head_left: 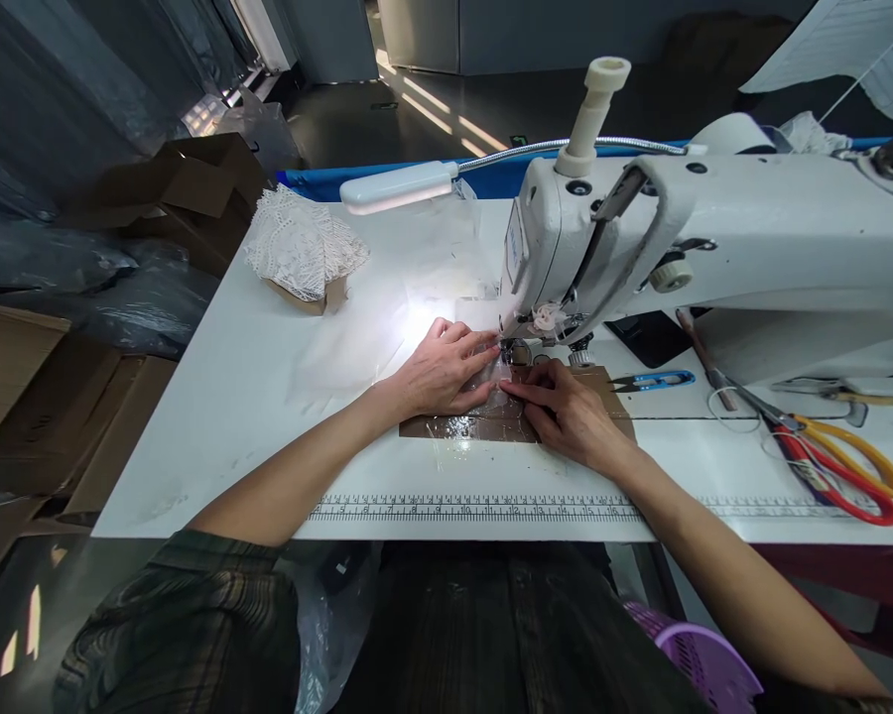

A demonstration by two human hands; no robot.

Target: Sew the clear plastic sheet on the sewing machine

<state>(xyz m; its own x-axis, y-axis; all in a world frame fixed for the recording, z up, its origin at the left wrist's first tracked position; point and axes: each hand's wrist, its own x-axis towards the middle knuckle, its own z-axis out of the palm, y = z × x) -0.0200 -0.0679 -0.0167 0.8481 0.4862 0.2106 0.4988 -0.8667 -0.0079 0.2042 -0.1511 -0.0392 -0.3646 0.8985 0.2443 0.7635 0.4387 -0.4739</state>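
My left hand (445,370) lies flat beside the needle area of a white sewing machine (547,233), its fingers stretched over a piece of thin, see-through fabric (495,399). From the other side, my right hand (574,415) pinches the edge of this fabric between thumb and forefinger, close to the left fingertips. Beneath both hands is a brown plate (453,427) with a shiny, clear surface. More sheer white fabric (342,362) spreads on the table left of the machine. The needle tip and presser foot are partly hidden by my left fingers.
White lace (305,243) is heaped on a small carton at the back left. Blue thread snips (655,381), a dark phone (646,339) and red-and-yellow-handled scissors (848,461) lie right. A lamp (398,188) glows above. A printed ruler (483,509) lines the table's front edge.
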